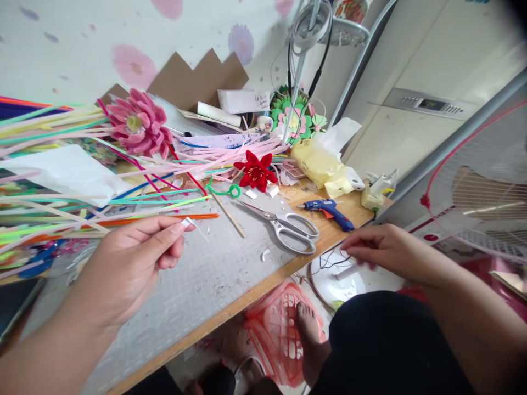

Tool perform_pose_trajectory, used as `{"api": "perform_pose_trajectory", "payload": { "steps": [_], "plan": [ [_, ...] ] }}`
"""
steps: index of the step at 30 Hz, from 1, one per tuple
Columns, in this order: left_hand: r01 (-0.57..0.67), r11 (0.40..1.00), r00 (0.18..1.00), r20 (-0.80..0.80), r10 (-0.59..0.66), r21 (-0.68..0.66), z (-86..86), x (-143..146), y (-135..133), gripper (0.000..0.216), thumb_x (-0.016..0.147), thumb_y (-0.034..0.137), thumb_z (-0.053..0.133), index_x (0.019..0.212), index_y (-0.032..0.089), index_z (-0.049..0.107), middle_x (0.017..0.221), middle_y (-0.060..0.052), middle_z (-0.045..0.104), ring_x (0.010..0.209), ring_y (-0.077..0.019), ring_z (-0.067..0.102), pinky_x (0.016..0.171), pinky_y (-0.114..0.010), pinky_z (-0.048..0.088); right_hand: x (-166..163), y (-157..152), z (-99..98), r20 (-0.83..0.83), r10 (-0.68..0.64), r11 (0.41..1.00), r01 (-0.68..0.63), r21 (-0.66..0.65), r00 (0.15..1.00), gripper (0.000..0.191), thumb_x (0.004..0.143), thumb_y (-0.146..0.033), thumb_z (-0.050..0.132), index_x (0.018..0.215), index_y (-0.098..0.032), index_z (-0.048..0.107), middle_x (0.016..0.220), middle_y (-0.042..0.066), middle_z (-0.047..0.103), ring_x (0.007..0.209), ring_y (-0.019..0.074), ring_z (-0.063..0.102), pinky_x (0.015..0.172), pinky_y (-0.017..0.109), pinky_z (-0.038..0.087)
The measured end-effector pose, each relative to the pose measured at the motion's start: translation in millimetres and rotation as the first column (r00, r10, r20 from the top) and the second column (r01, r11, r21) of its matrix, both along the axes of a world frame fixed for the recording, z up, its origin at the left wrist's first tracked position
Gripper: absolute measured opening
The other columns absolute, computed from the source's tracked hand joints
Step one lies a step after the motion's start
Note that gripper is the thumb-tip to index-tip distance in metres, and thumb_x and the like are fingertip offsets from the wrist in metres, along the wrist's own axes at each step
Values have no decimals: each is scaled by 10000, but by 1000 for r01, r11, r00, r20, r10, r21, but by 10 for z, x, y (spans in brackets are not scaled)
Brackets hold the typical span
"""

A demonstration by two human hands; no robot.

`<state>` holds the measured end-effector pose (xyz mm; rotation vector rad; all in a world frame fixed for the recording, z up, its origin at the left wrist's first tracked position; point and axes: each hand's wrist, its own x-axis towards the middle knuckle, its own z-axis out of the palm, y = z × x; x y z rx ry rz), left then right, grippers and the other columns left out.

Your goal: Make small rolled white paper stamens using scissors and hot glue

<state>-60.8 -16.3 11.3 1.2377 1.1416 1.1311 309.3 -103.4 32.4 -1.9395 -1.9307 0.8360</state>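
Note:
Between thumb and forefinger, my left hand [140,249] pinches a small white piece [186,222] with a thin, pale strand trailing from it. Out past the table's front edge is my right hand [381,249], its fingers curled together; whether anything is in them I cannot make out. The blue glue gun [329,211] lies just beyond my right hand. Silver scissors [288,225] rest on the grey mat [181,323] between my hands. Behind them are a red fuzzy flower [257,171], a green stem with a coiled end [234,190] and a thin wooden stick [228,215].
Bundles of coloured pipe cleaners [53,126] cover the table's left and back. A pink flower [140,123], a green-and-pink flower [296,118] and a yellow plastic packet [319,162] stand behind. A fan [486,181] is at right; a red plastic stool [280,334] is below.

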Motion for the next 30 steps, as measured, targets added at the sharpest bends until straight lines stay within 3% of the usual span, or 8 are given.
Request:
{"api": "perform_pose_trajectory", "payload": {
  "steps": [4, 8, 14, 16, 19, 23, 26, 30],
  "plan": [
    [22, 999, 1000, -21, -23, -40, 36, 32, -43, 95, 730, 241, 658, 662, 182, 627, 523, 43, 528, 488, -76, 404, 456, -197, 287, -222, 198, -159, 123, 111, 943, -144, 300, 986, 179, 849, -246, 553, 950, -174, 682, 994, 95, 696, 878, 204, 651, 778, 317, 522],
    [49, 998, 998, -39, -51, -50, 42, 33, -52, 141, 740, 280, 660, 645, 180, 632, 536, 36, 540, 486, -83, 406, 461, -209, 302, -489, 495, -346, 332, 183, 899, -294, 324, 925, 303, 820, -181, 563, 1110, -155, 648, 1119, 132, 673, 1036, 243, 622, 909, 353, 479],
    [37, 999, 998, -57, -39, -35, 32, 25, -23, 194, 729, 320, 656, 632, 157, 616, 524, 31, 537, 469, -85, 417, 433, -199, 296, -713, 642, -372, 414, 41, 935, -181, 306, 909, 485, 751, -189, 577, 1232, -131, 595, 972, 146, 696, 854, 272, 664, 743, 346, 510],
    [24, 999, 999, -45, -26, -33, 17, 17, -10, 201, 725, 335, 650, 642, 155, 616, 516, 31, 530, 463, -85, 420, 422, -194, 294, -751, 600, -342, 286, -21, 953, -68, 296, 958, 488, 722, -215, 599, 1206, -154, 605, 892, 94, 681, 729, 216, 649, 650, 300, 501],
    [-4, 1000, 999, -36, 3, -23, -9, 2, -4, 212, 740, 340, 631, 640, 155, 608, 503, 35, 516, 459, -83, 414, 418, -187, 294, -828, 472, -323, -150, -47, 979, 75, 188, 988, 513, 744, -310, 618, 1227, -151, 551, 765, 21, 595, 572, 139, 573, 507, 244, 458],
    [-23, 1000, 999, -44, 23, -12, -31, 2, -19, 213, 751, 334, 616, 629, 161, 596, 510, 28, 528, 476, -94, 432, 436, -196, 321, -1040, 206, -383, -619, -79, 996, 37, -81, 781, 641, 744, -558, 626, 1241, -181, 478, 613, -67, 460, 378, 76, 430, 426, 248, 450],
    [-39, 999, 999, -23, 38, -22, -34, 16, -27, 220, 752, 334, 611, 612, 167, 581, 547, 17, 554, 504, -103, 462, 472, -210, 350, -1213, 15, -457, -717, -51, 985, -85, -153, 695, 638, 740, -683, 552, 1160, -204, 512, 528, -75, 443, 332, 75, 422, 417, 245, 450],
    [-105, 994, 994, -13, 105, -4, -49, 23, -24, 190, 744, 325, 614, 628, 175, 599, 603, 5, 588, 588, -128, 520, 572, -241, 398, -1325, -118, -502, -654, -22, 986, -90, -137, 757, 659, 711, -739, 529, 1167, -264, 561, 726, 30, 596, 513, 144, 589, 492, 262, 516]
  ]
}}
